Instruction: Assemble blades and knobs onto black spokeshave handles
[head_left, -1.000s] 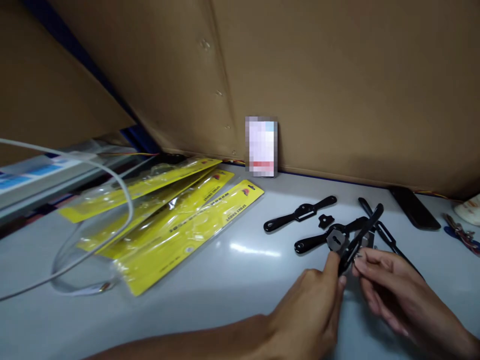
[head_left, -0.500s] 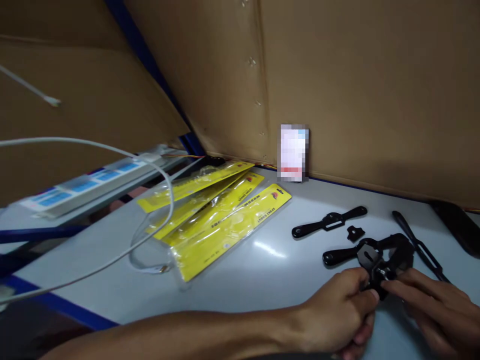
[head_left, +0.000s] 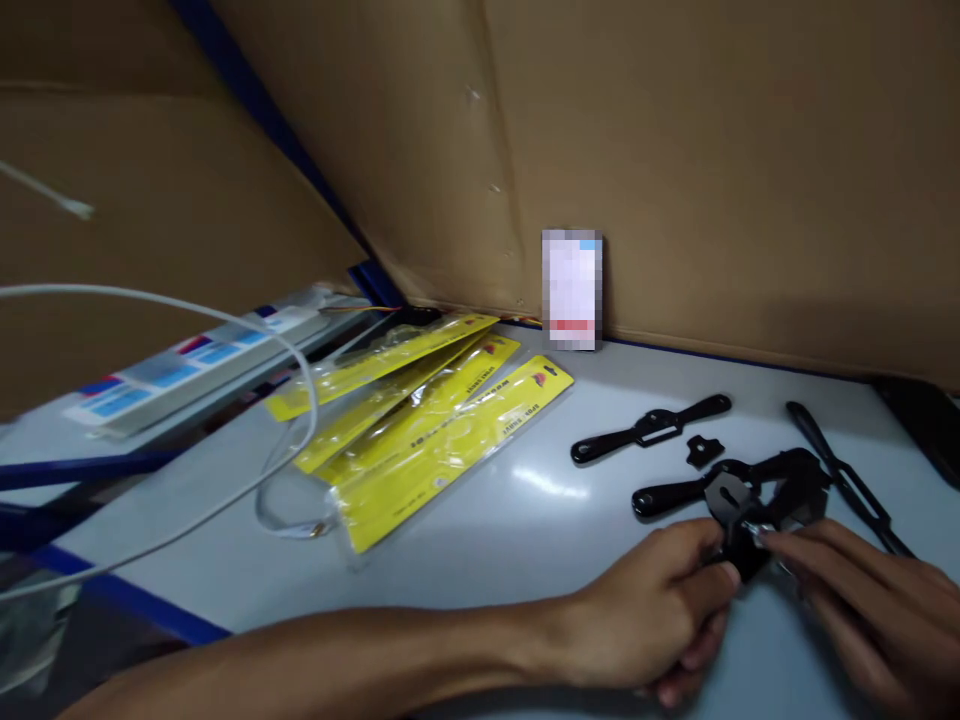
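Observation:
In the head view, my left hand pinches a dark slotted metal plate with thumb and fingers. Fingers of my right hand close together on a small shiny metal part against that plate; its exact shape is hidden. Behind both hands lies a black spokeshave body, partly covered by the plate and other dark pieces. Farther back rests another spokeshave body, with a small black cap piece in front of it. A third spokeshave body lies at an angle beyond my right hand.
Several yellow spokeshave packages lie fanned out on the grey table. A white cable loops over the left side, near a power strip. A blurred-out upright panel leans on the cardboard wall. A black object sits far right.
The view has shifted slightly. My hands stay together at the slotted plate, whose lower dark piece now shows more between them. My right fingers have moved a little at the shiny part.

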